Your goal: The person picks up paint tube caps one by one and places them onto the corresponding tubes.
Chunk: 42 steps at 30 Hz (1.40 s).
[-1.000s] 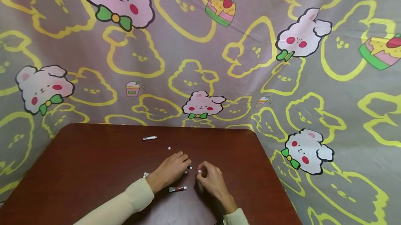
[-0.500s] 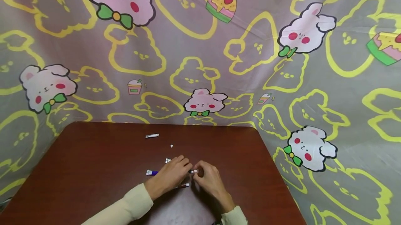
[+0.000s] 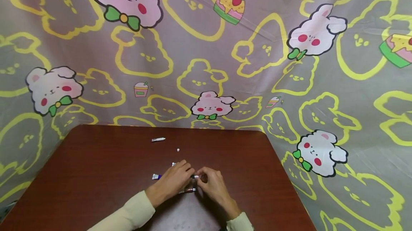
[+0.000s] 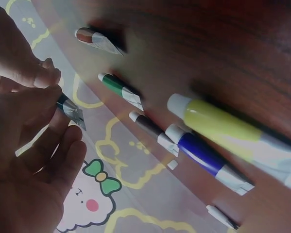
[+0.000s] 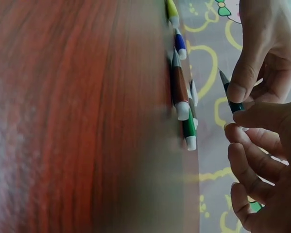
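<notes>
Both hands meet over the near middle of the table: the left hand pinches a small dark green tube by its body, long axis running left to right toward the right hand. The right hand's fingertips curl round the tube's cap end, probably pinching a white cap, though the view is poor. Other tubes lie just beside the left hand.
</notes>
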### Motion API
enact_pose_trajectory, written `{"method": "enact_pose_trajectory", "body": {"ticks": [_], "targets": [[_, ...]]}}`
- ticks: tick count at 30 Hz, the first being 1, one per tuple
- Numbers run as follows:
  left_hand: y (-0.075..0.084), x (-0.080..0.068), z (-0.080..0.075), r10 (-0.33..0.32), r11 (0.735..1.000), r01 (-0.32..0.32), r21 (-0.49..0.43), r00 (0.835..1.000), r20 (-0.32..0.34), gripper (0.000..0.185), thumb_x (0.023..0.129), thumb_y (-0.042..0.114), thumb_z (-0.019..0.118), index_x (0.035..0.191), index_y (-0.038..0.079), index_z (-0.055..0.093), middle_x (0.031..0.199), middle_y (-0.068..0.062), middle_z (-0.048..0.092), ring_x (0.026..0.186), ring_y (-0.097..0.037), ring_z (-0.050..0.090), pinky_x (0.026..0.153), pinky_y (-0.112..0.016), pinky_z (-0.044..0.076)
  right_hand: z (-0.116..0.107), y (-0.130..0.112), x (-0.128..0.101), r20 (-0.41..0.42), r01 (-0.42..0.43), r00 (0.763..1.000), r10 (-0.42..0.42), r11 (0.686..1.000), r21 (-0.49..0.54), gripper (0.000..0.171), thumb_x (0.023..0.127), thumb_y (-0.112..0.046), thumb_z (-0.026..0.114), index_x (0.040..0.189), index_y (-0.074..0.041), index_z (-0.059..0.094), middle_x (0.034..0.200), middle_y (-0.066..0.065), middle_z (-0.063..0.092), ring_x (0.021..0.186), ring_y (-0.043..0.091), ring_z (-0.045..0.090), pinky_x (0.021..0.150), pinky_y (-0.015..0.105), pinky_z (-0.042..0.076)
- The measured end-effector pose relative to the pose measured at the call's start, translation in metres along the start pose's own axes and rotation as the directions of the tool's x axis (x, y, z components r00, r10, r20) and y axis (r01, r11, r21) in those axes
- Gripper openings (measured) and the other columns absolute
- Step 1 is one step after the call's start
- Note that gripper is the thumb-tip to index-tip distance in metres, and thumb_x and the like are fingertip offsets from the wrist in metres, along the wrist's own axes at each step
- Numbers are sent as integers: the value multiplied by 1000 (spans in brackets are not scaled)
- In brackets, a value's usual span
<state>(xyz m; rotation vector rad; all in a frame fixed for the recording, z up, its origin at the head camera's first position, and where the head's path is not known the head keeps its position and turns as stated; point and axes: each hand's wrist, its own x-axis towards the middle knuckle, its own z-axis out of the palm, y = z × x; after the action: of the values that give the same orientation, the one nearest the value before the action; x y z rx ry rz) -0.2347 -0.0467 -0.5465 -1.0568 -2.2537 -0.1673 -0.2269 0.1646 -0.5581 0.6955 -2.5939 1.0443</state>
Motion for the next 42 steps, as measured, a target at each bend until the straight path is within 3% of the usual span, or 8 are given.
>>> {"method": "enact_pose_trajectory", "body": {"ticks": [10, 20, 30, 33, 37, 39, 42], "targets": [[-3, -5, -2, -44, 995, 43, -90, 999, -17, 20, 85, 18, 91, 97, 17, 76, 94, 4, 68, 89, -16, 59, 80, -32, 55, 1, -1, 2, -15, -51, 998, 53, 990, 130, 6, 96, -12, 83, 98, -9, 77, 84, -1, 77, 73, 0, 63, 66, 23, 56], [-3, -7, -7, -56, 991, 52, -127, 998, -26, 17, 90, 21, 88, 103, 17, 78, 98, 5, 69, 91, -14, 60, 81, -31, 56, -2, -3, 0, 47, -86, 996, 82, 992, 89, 14, 108, -24, 69, 99, -16, 76, 90, -6, 78, 84, 1, 67, 77, 26, 59], [-4, -5, -9, -54, 980, 36, -194, 995, -90, 16, 93, 17, 86, 107, 15, 78, 99, 4, 69, 94, -13, 62, 82, -30, 57, 0, -4, 5, -33, -80, 996, 82, 996, 50, 41, 113, -26, 61, 72, -21, 60, 66, -17, 50, 62, -3, 46, 59, 19, 40], [-4, -5, -8, -51, 977, 26, -211, 992, -113, 17, 92, 14, 86, 107, 15, 78, 98, 4, 69, 94, -13, 62, 81, -30, 57, 0, -5, 4, -39, -111, 993, 114, 992, 62, 35, 112, -30, 61, 80, -20, 67, 69, -17, 55, 65, -2, 50, 62, 19, 43], [-5, -6, -8, -66, 978, 46, -204, 994, -93, 17, 93, 16, 86, 107, 14, 79, 98, 4, 70, 93, -12, 62, 81, -30, 57, -3, -3, 2, -12, -112, 993, 115, 984, 141, 11, 106, -27, 72, 105, -16, 75, 84, -11, 70, 75, 0, 61, 69, 22, 52], [-5, -6, -9, -86, 977, 71, -200, 994, -64, 16, 93, 18, 86, 107, 15, 79, 99, 5, 71, 94, -12, 63, 83, -30, 58, -5, -1, 2, 7, -80, 997, 80, 981, 177, 14, 100, -21, 79, 111, -14, 75, 88, -7, 75, 78, 2, 65, 70, 23, 55], [-5, -7, -11, -110, 974, 103, -200, 994, -24, 16, 93, 20, 86, 108, 17, 80, 101, 6, 71, 97, -11, 63, 86, -30, 58, -6, 3, 1, 20, -14, 1000, 11, 986, 166, 17, 95, -15, 84, 108, -14, 74, 88, -4, 75, 79, 5, 67, 70, 22, 56]]}}
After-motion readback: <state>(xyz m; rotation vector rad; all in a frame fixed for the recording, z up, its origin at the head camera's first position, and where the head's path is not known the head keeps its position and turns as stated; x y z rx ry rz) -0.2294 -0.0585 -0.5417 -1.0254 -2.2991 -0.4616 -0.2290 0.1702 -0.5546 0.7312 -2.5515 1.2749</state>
